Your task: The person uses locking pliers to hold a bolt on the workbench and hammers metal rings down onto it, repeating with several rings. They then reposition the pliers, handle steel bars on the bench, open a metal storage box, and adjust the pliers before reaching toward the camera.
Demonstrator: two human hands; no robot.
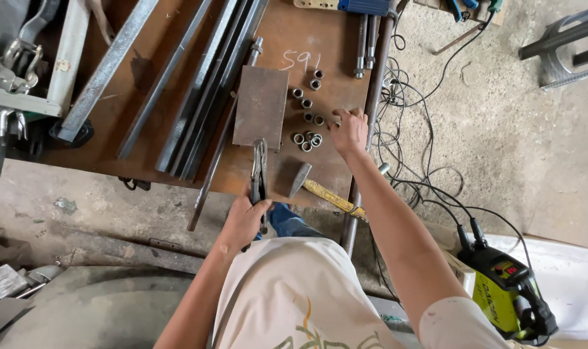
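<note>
The left hand is wrapped around the handles of locking pliers, whose tip meets the near edge of a flat steel plate on the rusty workbench. The right hand, fingers curled, touches a scatter of small metal rings just beside the plate. A hammer lies near the bench edge. On the floor sits a yellow-green welding machine.

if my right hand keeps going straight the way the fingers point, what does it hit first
Probably the small metal rings on the workbench. The right hand points toward that cluster, fingertips already at its edge; the flat steel plate lies beyond.
</note>
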